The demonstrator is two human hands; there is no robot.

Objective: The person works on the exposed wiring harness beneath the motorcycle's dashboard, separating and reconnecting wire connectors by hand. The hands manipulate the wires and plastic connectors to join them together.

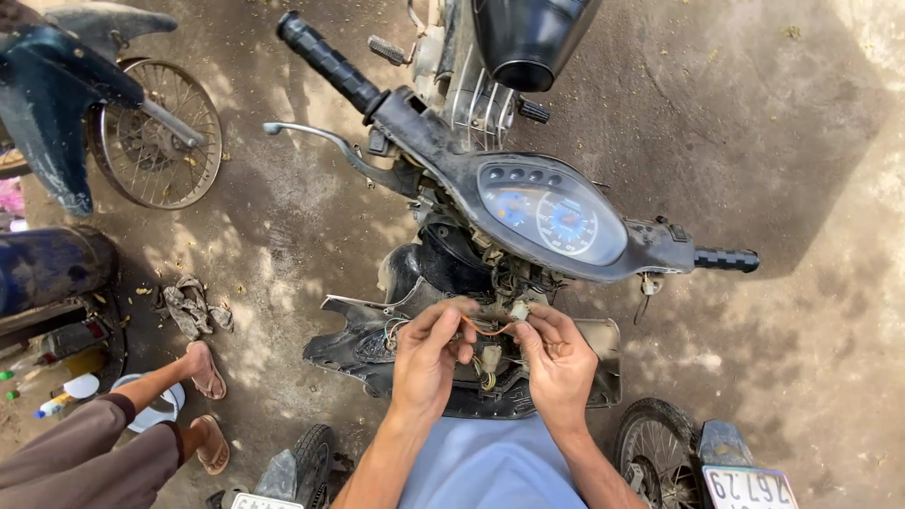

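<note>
So both hands are down in the lower middle of the frame, right over the stripped front of a black motorbike with its plastic cover off. The left hand has its fingers curled in, thumb and forefinger pinched on one end of a thin orange wire. The right hand is closed much the same way, pinching the other end up by a small whitish plastic connector; whether it grips the plug itself or just the wire beside it, I can't tell.

The wire runs pretty much left to right across the frame between the two hands, sagging a little in the middle. The connector sits at the right-hand end, so the right hand is clearly the nearer one to it. Just below hangs another pale connector with a yellowish wire bundle.

Above the hands is the black handlebar unit with a blue-faced speedometer. In the lower left, someone else's feet in brown sandals rest on the dirt ground.
</note>
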